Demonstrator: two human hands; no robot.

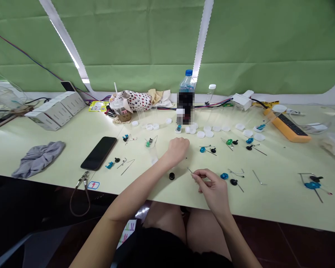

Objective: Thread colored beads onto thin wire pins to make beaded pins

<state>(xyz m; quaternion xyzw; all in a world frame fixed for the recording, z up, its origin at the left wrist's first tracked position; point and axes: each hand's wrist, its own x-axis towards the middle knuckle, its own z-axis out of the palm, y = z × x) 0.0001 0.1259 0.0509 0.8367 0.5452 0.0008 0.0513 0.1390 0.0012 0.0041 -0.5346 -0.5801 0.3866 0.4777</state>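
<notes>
My right hand (213, 188) rests on the pale green table (279, 193), its fingers pinched on a thin metal pin (190, 170) that points up and left. My left hand (178, 148) lies further out on the table as a closed fist, and what it holds is hidden. A small black cap (171, 176) sits between the two hands. To the right of my right hand lie a blue knob (224, 175) and a black knob with a pin (234, 182).
Several white caps (209, 131), coloured knobs and bent pins are scattered across the table. A drink bottle (187, 97) stands at the back, a black phone (99, 152) and grey cloth (39, 158) at the left, an orange power strip (287, 126) at the right.
</notes>
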